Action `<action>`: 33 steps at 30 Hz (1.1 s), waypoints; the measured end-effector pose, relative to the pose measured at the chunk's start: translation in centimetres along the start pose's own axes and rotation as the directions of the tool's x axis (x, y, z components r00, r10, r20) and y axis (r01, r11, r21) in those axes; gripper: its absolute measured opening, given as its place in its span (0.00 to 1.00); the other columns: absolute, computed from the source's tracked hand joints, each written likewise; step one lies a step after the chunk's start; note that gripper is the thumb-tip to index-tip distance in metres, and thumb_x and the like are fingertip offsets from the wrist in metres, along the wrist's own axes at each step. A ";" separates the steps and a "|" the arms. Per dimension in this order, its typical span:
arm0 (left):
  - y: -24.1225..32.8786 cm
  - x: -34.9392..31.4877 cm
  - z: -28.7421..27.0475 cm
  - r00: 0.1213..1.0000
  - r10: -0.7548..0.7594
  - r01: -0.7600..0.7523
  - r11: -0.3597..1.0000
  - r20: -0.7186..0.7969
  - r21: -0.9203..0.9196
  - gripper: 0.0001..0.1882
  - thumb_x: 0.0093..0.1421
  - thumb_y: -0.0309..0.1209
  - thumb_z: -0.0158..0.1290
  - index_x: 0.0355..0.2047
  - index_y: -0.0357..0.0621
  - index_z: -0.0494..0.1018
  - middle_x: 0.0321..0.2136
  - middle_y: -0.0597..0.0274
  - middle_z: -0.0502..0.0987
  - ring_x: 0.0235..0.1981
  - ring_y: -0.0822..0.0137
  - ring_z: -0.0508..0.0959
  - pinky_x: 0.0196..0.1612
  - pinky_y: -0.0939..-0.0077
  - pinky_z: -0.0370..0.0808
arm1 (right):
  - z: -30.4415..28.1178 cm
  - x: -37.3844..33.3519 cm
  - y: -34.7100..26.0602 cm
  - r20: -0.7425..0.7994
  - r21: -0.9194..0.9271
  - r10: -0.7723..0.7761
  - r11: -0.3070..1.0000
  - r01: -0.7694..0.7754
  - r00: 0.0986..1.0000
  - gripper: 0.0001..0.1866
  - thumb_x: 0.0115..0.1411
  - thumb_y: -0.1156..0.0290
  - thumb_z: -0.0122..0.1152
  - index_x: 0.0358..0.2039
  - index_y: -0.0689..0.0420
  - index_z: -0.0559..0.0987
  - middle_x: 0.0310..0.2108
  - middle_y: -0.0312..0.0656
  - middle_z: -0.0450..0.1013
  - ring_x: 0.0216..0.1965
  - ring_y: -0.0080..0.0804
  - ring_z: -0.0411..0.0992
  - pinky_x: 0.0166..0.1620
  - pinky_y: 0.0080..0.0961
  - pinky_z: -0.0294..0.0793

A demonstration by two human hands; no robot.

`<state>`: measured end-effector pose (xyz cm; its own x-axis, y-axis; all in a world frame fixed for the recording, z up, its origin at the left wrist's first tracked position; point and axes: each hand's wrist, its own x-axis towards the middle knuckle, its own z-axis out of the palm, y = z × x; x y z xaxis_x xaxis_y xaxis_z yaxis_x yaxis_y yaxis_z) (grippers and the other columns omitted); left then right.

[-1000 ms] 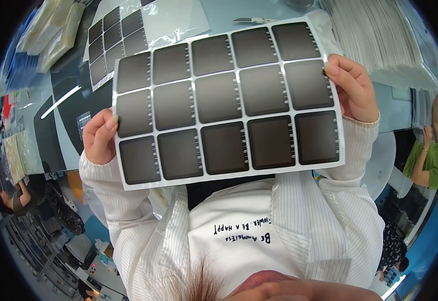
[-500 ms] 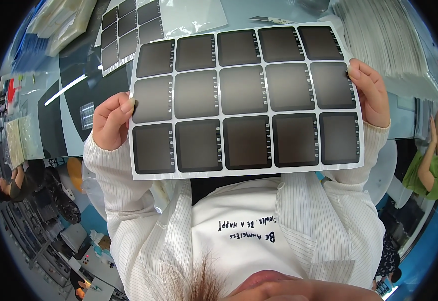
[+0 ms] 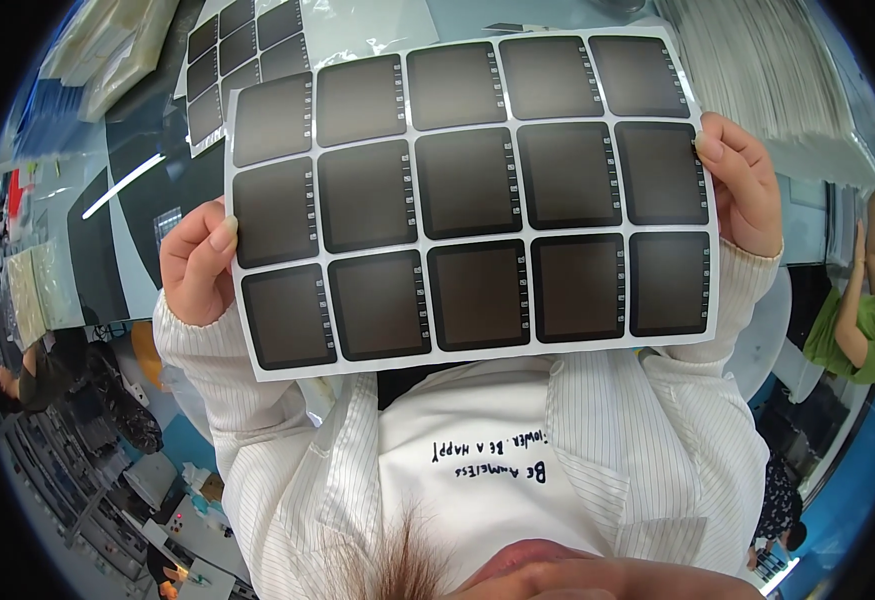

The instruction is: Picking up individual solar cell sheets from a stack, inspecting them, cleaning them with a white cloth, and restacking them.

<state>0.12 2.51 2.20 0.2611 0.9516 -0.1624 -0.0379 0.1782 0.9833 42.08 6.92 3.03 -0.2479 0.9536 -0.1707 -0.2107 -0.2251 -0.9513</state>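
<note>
A large white sheet (image 3: 467, 183) bears three rows of dark, round-cornered square labels, each with small pale marks down its right side. I hold it raised in front of my chest, its left end lower than its right. My left hand (image 3: 197, 262) pinches the left edge, thumb on top and fingers behind. On the right edge, my right hand (image 3: 742, 190) has the same kind of grip, higher up. The fingers under the sheet are hidden. Beyond its far left corner lies a similar sheet (image 3: 238, 48) with dark squares, partly covered.
Dark glossy panels (image 3: 97, 235) lie on the table at the left, with clear plastic packets (image 3: 122, 60) behind. A tall stack of white sheets (image 3: 772, 90) stands at the right. A cutter knife (image 3: 512, 27) shows past the sheet. Another person in green (image 3: 847, 335) is at far right.
The sheet's left end has swung left and toward me, and my left hand moved with it. Light on the labels has shifted. My right hand has barely moved.
</note>
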 end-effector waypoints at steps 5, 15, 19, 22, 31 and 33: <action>-0.3 0.1 -0.1 0.998 0.053 -0.053 0.999 -0.018 -0.010 0.10 0.59 0.28 0.43 0.20 0.39 0.64 0.23 0.63 0.70 0.20 0.77 0.67 0.26 0.86 0.63 | -0.1 -0.1 0.0 0.021 -0.010 -0.017 1.000 0.018 1.000 0.10 0.59 0.70 0.49 0.22 0.59 0.70 0.16 0.36 0.69 0.07 0.13 0.56 0.12 0.09 0.53; -0.4 -0.3 -0.8 0.999 -0.030 0.030 1.000 -0.027 0.004 0.10 0.58 0.29 0.43 0.20 0.40 0.64 0.23 0.63 0.70 0.21 0.78 0.67 0.26 0.86 0.63 | -0.1 -0.1 0.3 0.035 -0.031 0.006 1.000 -0.005 0.999 0.11 0.60 0.69 0.49 0.22 0.60 0.71 0.16 0.36 0.70 0.07 0.14 0.57 0.11 0.09 0.53; -0.4 -0.5 -1.2 0.998 -0.058 0.058 0.998 -0.040 0.012 0.10 0.58 0.30 0.43 0.20 0.41 0.64 0.22 0.64 0.70 0.20 0.79 0.67 0.26 0.87 0.63 | -0.2 0.0 0.4 0.038 -0.048 0.017 0.999 -0.016 0.999 0.12 0.60 0.68 0.49 0.22 0.60 0.71 0.16 0.36 0.70 0.06 0.14 0.57 0.11 0.09 0.53; -0.3 -0.6 -1.1 0.999 -0.051 0.051 0.999 -0.017 0.008 0.11 0.59 0.30 0.43 0.20 0.42 0.63 0.22 0.64 0.70 0.20 0.79 0.66 0.25 0.87 0.63 | -0.1 0.0 0.4 0.036 -0.045 0.015 0.999 -0.014 0.999 0.12 0.60 0.68 0.49 0.22 0.60 0.70 0.16 0.36 0.70 0.06 0.13 0.57 0.11 0.09 0.53; 0.0 -1.1 -0.8 0.996 -0.035 0.038 0.999 -0.080 0.033 0.11 0.59 0.32 0.45 0.20 0.43 0.62 0.22 0.66 0.69 0.21 0.79 0.66 0.27 0.87 0.63 | 0.5 0.0 0.5 0.017 -0.011 0.011 1.000 -0.010 1.000 0.11 0.59 0.68 0.50 0.22 0.59 0.70 0.16 0.37 0.70 0.07 0.14 0.57 0.12 0.09 0.53; -0.1 -1.4 -1.0 0.995 -0.042 0.044 0.999 -0.092 0.026 0.11 0.59 0.32 0.45 0.21 0.43 0.62 0.22 0.65 0.69 0.21 0.79 0.66 0.27 0.87 0.63 | 0.6 -0.1 0.5 0.013 -0.004 0.021 1.000 -0.021 1.000 0.11 0.59 0.68 0.50 0.22 0.59 0.70 0.16 0.37 0.70 0.07 0.14 0.57 0.12 0.10 0.53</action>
<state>-1.20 1.45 2.28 0.1728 0.9623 -0.2102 -0.0009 0.2136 0.9769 41.46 6.65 2.75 -0.2644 0.9461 -0.1869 -0.2021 -0.2439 -0.9485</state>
